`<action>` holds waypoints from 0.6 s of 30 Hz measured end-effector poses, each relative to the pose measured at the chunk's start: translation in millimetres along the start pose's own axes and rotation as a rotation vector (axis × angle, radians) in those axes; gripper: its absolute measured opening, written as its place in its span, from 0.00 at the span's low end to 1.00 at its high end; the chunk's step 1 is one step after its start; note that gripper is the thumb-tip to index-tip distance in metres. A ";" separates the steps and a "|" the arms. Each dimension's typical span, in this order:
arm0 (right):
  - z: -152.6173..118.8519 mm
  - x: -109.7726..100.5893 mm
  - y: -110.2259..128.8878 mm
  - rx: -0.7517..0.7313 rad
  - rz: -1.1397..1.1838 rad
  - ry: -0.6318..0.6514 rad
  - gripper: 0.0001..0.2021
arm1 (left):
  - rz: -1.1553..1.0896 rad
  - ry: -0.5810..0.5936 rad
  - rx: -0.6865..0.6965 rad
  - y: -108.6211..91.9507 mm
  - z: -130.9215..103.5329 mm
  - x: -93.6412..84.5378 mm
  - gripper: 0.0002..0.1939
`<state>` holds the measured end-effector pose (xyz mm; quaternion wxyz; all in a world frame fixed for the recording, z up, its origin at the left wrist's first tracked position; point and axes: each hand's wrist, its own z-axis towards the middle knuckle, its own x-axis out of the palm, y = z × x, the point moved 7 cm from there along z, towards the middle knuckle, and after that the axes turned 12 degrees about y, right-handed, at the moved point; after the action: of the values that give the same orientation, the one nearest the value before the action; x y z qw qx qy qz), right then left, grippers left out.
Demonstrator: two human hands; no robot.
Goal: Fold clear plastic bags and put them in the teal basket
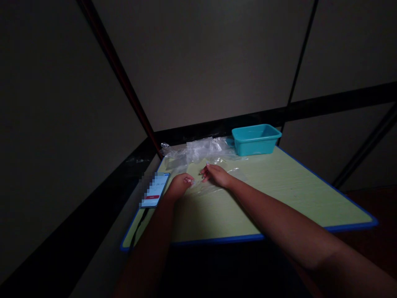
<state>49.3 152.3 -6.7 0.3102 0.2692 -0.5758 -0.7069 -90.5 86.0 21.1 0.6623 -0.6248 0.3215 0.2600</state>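
Observation:
A thin clear plastic bag [238, 175] lies on the table, under and between my hands. My left hand [180, 186] is closed, with thumb and fingers pinched on the near left edge of this bag. Just to its right, my right hand [218, 175] hovers over or touches the bag. Its fingers are loosely curved and apart, and I see nothing gripped in them. Beyond my hands, a heap of clear plastic bags [201, 150] spreads along the back of the table. The dim light blurs the bags' edges.
A turquoise plastic basin [252, 145] stands at the back right of the table. A phone with a lit screen [154, 191] lies at the left edge, a dark cable [140, 225] below it. The pale green table [294, 194] has a blue rim, with walls behind and left.

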 end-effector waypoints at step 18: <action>-1.1 2.5 4.1 0.012 0.038 0.007 0.29 | -0.088 0.096 0.026 7.4 -2.0 -1.3 0.10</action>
<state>49.0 149.1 -3.0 0.3238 0.2624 -0.5842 -0.6964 -97.1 84.7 17.2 0.6650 -0.6414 0.3285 0.1963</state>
